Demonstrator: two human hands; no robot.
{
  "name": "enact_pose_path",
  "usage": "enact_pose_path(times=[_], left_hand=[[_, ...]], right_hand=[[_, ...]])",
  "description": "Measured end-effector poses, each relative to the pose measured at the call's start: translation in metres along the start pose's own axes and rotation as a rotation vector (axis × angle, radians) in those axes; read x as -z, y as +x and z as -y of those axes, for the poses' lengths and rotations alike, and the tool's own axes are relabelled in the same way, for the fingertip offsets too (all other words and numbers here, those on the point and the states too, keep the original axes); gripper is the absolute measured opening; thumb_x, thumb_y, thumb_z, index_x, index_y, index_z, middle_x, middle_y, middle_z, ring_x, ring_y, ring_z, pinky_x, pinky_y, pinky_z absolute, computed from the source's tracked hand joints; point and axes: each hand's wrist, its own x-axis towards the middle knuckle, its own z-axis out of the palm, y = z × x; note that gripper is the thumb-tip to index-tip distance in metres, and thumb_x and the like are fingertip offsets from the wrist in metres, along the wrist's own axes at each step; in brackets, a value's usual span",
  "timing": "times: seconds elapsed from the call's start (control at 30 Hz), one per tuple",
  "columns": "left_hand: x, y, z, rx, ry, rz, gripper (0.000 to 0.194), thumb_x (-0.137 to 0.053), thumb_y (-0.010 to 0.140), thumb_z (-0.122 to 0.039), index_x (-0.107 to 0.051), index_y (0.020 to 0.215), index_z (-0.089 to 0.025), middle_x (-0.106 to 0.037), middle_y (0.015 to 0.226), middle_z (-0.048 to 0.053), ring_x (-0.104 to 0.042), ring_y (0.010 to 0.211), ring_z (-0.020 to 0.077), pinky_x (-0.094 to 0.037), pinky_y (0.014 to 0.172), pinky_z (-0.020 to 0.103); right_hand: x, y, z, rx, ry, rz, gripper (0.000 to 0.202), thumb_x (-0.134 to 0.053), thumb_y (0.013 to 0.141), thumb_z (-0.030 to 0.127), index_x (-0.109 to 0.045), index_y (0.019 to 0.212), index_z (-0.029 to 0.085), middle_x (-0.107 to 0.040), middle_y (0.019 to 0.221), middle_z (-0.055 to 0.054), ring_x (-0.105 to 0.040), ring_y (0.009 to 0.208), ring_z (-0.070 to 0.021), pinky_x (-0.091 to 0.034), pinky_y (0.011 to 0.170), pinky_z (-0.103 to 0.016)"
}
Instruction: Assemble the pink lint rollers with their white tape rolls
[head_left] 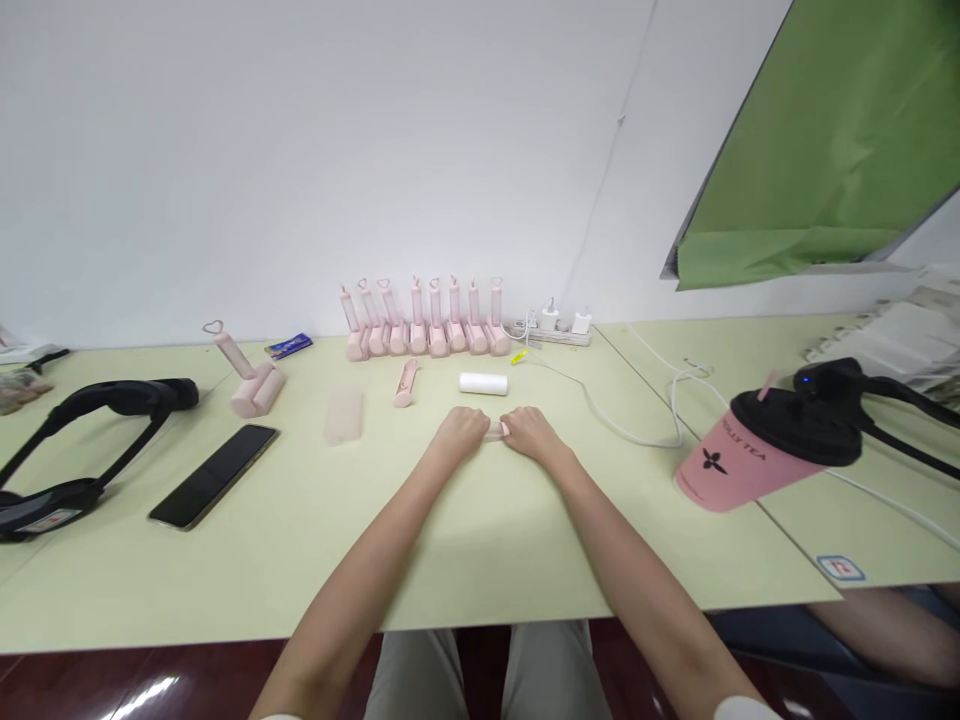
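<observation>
L hand (461, 432) & R hand (531, 430) are near each other, just apart, both closed on opp. ends of a small clear-pink piece (495, 431); it bridges the gap btwn them, low over or on the pale green tabletop (487, 560), approx. center. Most of it is hidden by the fingers, so can't tell its full shape. Both forearms reach in from the near edge.

Just beyond the hands: white cylinder (483, 384) on its side. L of that, a slim pink casing part (406, 383), then a translucent pink block (344, 415) lying flat.

By the wall, a row of 8 pink gadgets (437, 338), each w/ an upright or slightly tilted tube & a small loop on top. 1 more pink gadget (256, 388), same type, sits apart on the L, nr a blue packet (289, 346).

Far L: black smartphone (214, 475) lying flat, next to a black headset (97, 490).

R of the row: white power strip (562, 337) w/ plugs in it, yellow tag (519, 356) nearby, white cable (607, 422) running R. Further R, pink "TEA" cup (739, 465) w/ black lid, appears tilted.
</observation>
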Motion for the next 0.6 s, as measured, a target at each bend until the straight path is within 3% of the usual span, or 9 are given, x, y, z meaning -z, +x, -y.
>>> enact_pose_path(times=[0.3,0.6], left_hand=[[-0.008,-0.006,0.003,0.026,0.034,-0.061,0.024,-0.04,0.078,-0.019,-0.062,0.083,-0.013,-0.063,0.076,0.012,-0.06,0.075,0.0225,-0.042,0.065,0.032],[-0.014,-0.013,0.001,0.068,0.015,-0.037,0.024,-0.041,0.078,-0.021,-0.062,0.085,-0.013,-0.063,0.077,0.012,-0.061,0.076,0.0221,-0.042,0.065,0.031]], right_hand=[[0.003,-0.001,-0.003,0.013,0.018,-0.054,0.022,-0.043,0.076,0.017,-0.064,0.077,0.015,-0.065,0.076,-0.011,-0.06,0.07,-0.0196,-0.033,0.057,-0.026],[-0.001,-0.001,0.006,0.002,0.064,-0.051,0.021,-0.044,0.073,0.017,-0.065,0.073,0.015,-0.065,0.074,-0.012,-0.059,0.07,-0.0189,-0.032,0.057,-0.025]])
